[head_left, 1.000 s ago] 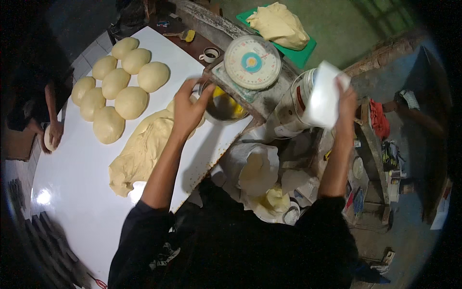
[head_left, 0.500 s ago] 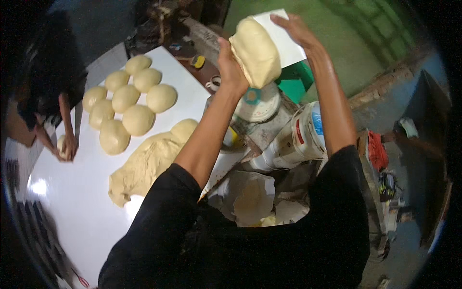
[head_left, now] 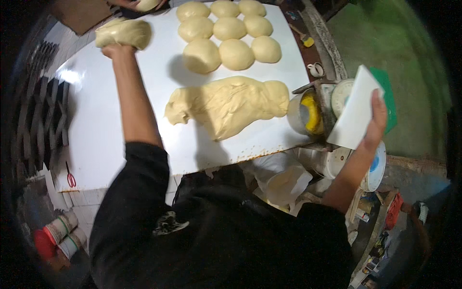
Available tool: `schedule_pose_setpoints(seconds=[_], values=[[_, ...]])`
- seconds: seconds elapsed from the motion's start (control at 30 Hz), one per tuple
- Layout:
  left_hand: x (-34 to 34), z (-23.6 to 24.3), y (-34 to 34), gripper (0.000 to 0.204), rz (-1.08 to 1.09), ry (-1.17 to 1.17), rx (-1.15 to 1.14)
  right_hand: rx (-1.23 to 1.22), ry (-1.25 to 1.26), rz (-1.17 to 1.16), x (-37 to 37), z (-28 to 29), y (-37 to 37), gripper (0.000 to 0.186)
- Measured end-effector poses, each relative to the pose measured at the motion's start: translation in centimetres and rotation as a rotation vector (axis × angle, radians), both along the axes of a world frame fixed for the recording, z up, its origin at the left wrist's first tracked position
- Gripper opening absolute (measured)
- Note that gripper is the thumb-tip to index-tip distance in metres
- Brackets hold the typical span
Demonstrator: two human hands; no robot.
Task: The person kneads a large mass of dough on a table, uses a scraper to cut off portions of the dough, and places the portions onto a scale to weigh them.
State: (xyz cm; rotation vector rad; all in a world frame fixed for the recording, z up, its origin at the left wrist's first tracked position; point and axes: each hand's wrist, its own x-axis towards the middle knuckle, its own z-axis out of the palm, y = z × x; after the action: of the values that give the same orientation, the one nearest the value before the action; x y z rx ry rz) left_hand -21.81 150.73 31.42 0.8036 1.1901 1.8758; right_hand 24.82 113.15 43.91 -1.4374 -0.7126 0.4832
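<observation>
My left hand (head_left: pixel 117 49) is stretched to the far left over the white table, closed on a smooth lump of dough (head_left: pixel 123 32). Most of its fingers are hidden behind the dough. Off to the right, my right hand (head_left: pixel 378 115) grips the edge of a flat white rectangular sheet (head_left: pixel 355 111), tilted over a round dial scale (head_left: pixel 340 94) and partly covering it. A large uneven mass of dough (head_left: pixel 231 103) lies on the table between my arms. Beyond it sit several round dough balls (head_left: pixel 229 29) in rows.
A co-worker's hands (head_left: pixel 129 4) hold a dough piece at the far edge. A steel pot with a yellow item (head_left: pixel 312 113) stands at the table's right corner, near a white cup (head_left: pixel 315 70). Red-handled scissors (head_left: pixel 71 179) lie front left. White buckets (head_left: pixel 332 161) stand below right.
My left hand has carried the dough lump from beside the white sheet across to the far left. My right hand has lowered the sheet beside the scale. The view has turned left.
</observation>
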Motion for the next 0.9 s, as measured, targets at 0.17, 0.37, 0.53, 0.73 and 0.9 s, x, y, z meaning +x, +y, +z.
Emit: schedule_pose_setpoints(seconds=[0.17,0.37,0.53,0.73,0.9], values=[[-16.4,-12.2,0.8,0.063,0.126,0.237,-0.366,-0.597,0.093,-0.139,-7.0,-14.8,0.1,0.060],[-11.0,-35.7,-9.6,0.078,-0.387,1.157,-0.377,-0.711,-0.169,0.035,-18.6,-28.4,-5.0,0.054],[6.3,-24.9,-20.7,0.104,-0.841,1.348,-0.302,-0.739,0.025,0.033,-20.7,-28.5,-10.6,0.048],[10.6,-24.3,-32.6,0.108,-0.708,1.480,-0.206,-0.762,-0.371,-0.156,-19.8,-35.0,-11.0,0.041],[10.8,-26.9,-31.4,0.060,-0.495,1.437,-0.140,-0.492,-0.801,0.146,-22.2,-37.8,-3.2,0.017]])
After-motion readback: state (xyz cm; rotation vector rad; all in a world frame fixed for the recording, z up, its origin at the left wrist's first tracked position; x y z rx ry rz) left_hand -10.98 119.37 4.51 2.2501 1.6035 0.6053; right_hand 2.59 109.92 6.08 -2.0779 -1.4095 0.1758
